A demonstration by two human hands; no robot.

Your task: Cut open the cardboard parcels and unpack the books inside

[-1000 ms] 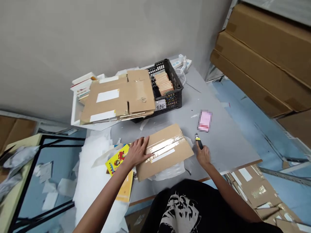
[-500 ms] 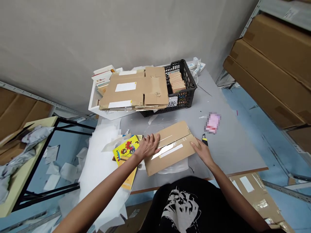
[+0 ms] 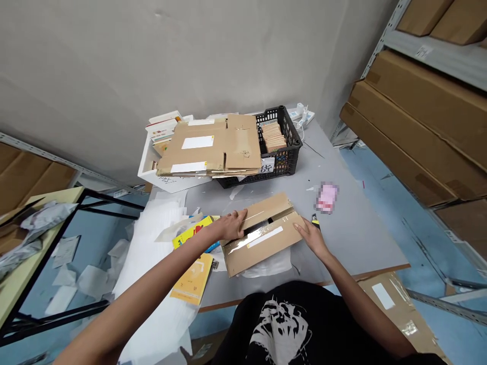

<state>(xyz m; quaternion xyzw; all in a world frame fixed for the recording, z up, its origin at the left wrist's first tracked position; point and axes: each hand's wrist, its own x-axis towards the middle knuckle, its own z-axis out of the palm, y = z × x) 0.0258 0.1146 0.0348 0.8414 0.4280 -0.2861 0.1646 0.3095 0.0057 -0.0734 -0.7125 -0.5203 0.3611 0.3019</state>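
In front of me on the grey table lies a flat cardboard box [image 3: 262, 246], with a white label and shiny tape along its middle seam. The seam has parted into a dark gap between the two top flaps. My left hand [image 3: 232, 224] grips the box's left end, its fingertips at the gap. At the right end, my right hand [image 3: 310, 235] holds the edge with the thumb on top; its other fingers are partly hidden. Left of the box are a yellow picture book [image 3: 186, 234], half covered by my left forearm, and an orange-yellow book [image 3: 193, 280].
Flattened cartons [image 3: 213, 152] lie across a white box [image 3: 148, 162] and a black crate [image 3: 291, 152]. A utility knife [image 3: 315, 221] and a blurred pink item [image 3: 326, 197] lie to the right. White foam sheets [image 3: 148, 253] cover the table's left side.
The seam between the box flaps has opened wider. My left hand has shifted slightly with the left end, and the orange-yellow book has slid left and towards me. The view has tilted somewhat.
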